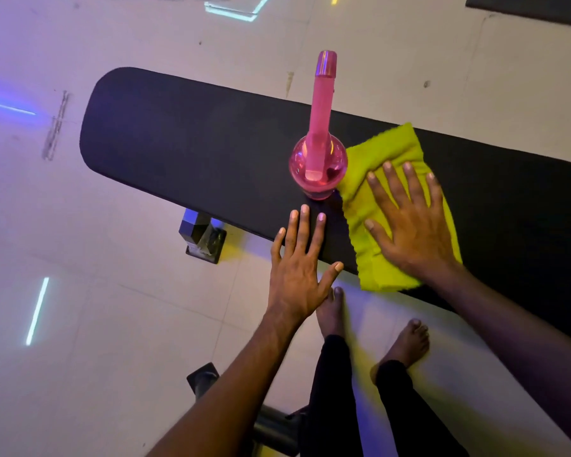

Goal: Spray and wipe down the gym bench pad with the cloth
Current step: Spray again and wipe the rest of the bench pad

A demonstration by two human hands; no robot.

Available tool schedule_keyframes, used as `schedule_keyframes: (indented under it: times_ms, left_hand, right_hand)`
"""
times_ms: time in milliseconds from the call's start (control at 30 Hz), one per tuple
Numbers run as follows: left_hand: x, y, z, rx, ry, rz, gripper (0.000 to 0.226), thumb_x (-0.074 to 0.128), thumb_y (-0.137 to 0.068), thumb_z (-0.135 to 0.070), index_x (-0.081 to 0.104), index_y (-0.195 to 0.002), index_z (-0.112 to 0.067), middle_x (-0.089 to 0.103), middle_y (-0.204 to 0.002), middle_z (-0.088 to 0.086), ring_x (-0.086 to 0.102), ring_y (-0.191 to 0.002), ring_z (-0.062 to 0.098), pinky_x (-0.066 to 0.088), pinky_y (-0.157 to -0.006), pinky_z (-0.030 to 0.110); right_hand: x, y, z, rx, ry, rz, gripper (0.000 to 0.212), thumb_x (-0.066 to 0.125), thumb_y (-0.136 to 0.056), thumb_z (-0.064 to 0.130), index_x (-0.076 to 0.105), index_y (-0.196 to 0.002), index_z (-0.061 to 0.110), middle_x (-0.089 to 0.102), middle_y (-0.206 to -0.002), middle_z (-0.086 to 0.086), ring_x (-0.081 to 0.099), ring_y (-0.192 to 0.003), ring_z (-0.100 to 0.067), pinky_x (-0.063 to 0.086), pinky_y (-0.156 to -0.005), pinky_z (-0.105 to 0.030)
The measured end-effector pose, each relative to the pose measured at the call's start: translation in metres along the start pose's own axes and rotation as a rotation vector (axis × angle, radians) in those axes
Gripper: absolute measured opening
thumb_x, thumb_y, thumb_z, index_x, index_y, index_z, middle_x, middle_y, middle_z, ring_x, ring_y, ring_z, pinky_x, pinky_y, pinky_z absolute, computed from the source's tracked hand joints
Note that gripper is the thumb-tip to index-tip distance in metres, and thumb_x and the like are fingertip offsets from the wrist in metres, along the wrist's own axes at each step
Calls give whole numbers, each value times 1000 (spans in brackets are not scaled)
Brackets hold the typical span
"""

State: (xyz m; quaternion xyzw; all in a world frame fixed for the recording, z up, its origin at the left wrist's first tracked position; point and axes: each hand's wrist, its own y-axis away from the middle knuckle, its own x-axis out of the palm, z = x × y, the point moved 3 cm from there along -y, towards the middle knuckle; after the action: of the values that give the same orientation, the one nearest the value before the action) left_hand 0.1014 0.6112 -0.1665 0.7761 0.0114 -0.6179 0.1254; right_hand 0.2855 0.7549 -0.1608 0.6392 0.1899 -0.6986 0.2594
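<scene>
Now wiping: cloth flat on the bench pad, spray bottle parked beside it.

Leftmost, the black bench pad point(185, 153) runs bare toward its rounded end over pale floor tiles point(112, 324). The left hand point(297, 262) reaches in with fingers straight and spread, fingertips on the pad's near edge, holding nothing. Just beyond it stands the pink spray bottle point(317, 166), upright on the pad and touching the cloth's edge. To its right the right hand point(412, 222) lies flat, fingers spread, pressing the yellow-green cloth point(389, 153) onto the pad. The wiping step looks in hand; next, I'd judge, the bottle needs lifting clear so the cloth can sweep leftward.
</scene>
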Motion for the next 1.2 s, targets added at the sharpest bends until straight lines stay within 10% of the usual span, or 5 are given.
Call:
schedule_keyframes:
  times_ms: [400,700,900,1200]
  left_hand:
    - [-15,-1,-20,-86,61,64,82,37,-99,-59,6,-165,-20,-5,-173,12,-6,-160,27,13,-128,47]
    - [-4,-3,-57,-60,-51,142,80,31,-102,-59,-2,-165,-22,-15,-172,12,-14,-159,31,2,-129,50]
    - [-18,-18,-86,-6,26,146,77,42,-102,-45,9,-165,-16,-5,-171,17,-7,-159,31,12,-128,47]
    - [-8,-34,-103,15,-78,200,74,31,-106,-51,-6,-164,-23,-16,-171,13,-15,-159,27,5,-129,44]
  right_hand:
    - [3,99,-12,241,-31,9,79,31,-104,58,9,-170,22,6,-179,-9,7,-165,-36,11,-131,-62]
    - [-7,17,-32,573,-74,-72,79,24,-106,62,6,-169,18,6,-177,-16,6,-163,-44,8,-130,-66]
    - [2,99,-36,301,-32,-24,75,24,-107,58,4,-170,21,2,-179,-9,2,-165,-36,11,-131,-61]
    - [-9,62,-64,759,-120,-50,82,26,-104,61,9,-169,13,6,-177,-17,6,-163,-45,11,-129,-66]
